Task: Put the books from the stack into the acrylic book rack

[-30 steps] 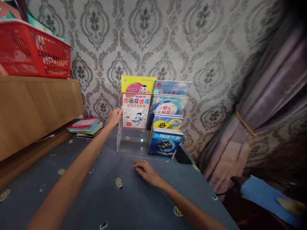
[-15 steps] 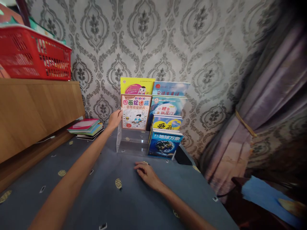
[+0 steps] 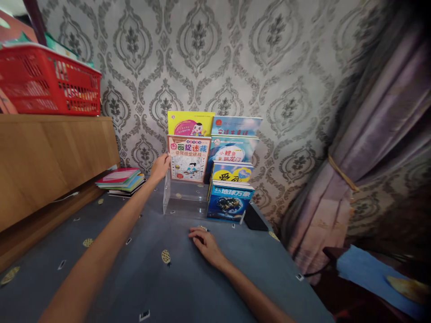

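A clear stepped rack (image 3: 188,208) holds several children's picture books. My left hand (image 3: 160,168) is closed at the left edge of a brown-bordered picture book (image 3: 188,166), its fingertips partly hidden there. That book stands upright in front of a yellow book (image 3: 178,120). In the right column are pale blue books (image 3: 235,128), a yellow and blue book (image 3: 233,174), and a blue book with a globe (image 3: 229,204) lowest in front. My right hand (image 3: 207,246) lies on the dark patterned cloth (image 3: 182,287) before the rack, holding nothing, fingers loosely apart.
A stack of thin books (image 3: 123,180) lies left of the rack, beside a wooden cabinet (image 3: 67,152) bearing a red basket (image 3: 74,85). Right of the rack is a flat black object (image 3: 256,219). A purple curtain (image 3: 350,175) hangs at the right, near a blue cloth (image 3: 367,276).
The view has shifted slightly, so the rack and books appear a little further left. Both hands keep nearly the same positions against the book and the cloth.
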`<act>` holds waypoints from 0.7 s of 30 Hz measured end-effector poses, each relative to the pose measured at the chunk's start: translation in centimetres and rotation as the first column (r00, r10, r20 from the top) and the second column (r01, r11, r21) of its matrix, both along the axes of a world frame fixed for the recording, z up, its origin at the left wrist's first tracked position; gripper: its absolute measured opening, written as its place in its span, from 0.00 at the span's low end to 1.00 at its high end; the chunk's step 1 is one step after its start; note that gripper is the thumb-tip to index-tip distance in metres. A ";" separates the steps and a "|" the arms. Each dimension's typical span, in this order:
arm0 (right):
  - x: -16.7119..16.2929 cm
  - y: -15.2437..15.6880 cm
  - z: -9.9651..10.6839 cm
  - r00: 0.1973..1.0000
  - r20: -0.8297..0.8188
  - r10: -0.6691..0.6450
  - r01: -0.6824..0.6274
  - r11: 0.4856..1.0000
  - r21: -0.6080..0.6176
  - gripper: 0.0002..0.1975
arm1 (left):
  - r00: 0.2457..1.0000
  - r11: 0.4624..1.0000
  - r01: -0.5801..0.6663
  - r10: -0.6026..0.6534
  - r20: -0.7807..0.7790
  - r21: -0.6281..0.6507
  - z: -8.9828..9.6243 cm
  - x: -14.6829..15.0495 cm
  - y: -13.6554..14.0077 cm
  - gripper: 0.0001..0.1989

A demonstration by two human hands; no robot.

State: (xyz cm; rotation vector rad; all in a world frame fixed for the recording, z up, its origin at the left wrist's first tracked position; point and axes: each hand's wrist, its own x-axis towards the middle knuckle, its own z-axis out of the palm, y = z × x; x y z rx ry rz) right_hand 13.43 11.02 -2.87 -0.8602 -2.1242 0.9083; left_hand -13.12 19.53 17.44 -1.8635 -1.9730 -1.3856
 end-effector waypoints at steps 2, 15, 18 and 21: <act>0.0 -0.1 0.0 1.000 -0.013 -0.006 0.006 1.000 -0.001 0.14 | 1.000 1.000 -0.005 0.005 0.000 -0.003 0.1 0.0 0.2 0.15; 0.1 -0.5 0.1 0.999 -0.032 -0.019 0.020 0.999 0.027 0.14 | 1.000 1.000 0.021 -0.021 0.015 0.010 0.3 -0.5 0.8 0.16; 0.1 -0.7 0.2 0.999 -0.035 -0.020 0.021 0.999 0.041 0.14 | 0.999 0.999 0.034 -0.034 0.022 0.015 0.4 -0.5 0.7 0.16; 0.0 -0.9 0.1 0.999 -0.034 -0.026 0.028 0.998 0.051 0.14 | 0.998 0.998 0.052 -0.052 0.033 0.020 0.3 -0.5 0.7 0.17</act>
